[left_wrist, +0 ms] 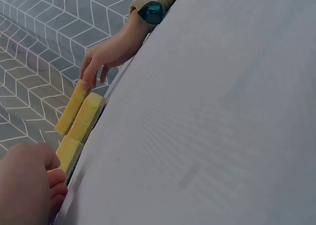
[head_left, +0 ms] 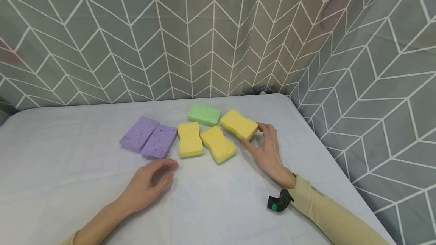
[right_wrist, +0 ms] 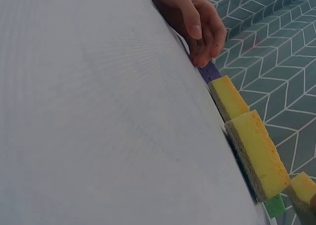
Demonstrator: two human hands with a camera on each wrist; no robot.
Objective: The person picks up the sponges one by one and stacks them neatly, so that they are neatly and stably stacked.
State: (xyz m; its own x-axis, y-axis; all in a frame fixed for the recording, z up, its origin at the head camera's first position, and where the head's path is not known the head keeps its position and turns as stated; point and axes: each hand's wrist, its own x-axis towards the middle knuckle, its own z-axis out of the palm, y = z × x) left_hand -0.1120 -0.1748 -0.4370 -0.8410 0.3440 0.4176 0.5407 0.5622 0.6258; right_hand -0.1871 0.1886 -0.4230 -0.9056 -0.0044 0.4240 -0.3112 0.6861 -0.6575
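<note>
My right hand (head_left: 267,152) pinches the right end of a yellow sponge (head_left: 238,124) between thumb and fingers. In the right wrist view only part of this sponge (right_wrist: 302,189) shows, at the lower right edge. Two more yellow sponges, one fairly straight (head_left: 190,140) and one turned at an angle (head_left: 218,144), lie to its left. Behind them is a green sponge (head_left: 204,115). My left hand (head_left: 146,186) holds nothing, its fingers loosely bent just in front of the nearer purple sponge (head_left: 159,141). Another purple sponge (head_left: 139,134) lies against that one.
A white cloth (head_left: 218,207) covers the table under the sponges. A grey patterned curtain (head_left: 177,37) hangs behind the table and along its right side. On my right wrist sits a small black device (head_left: 280,200).
</note>
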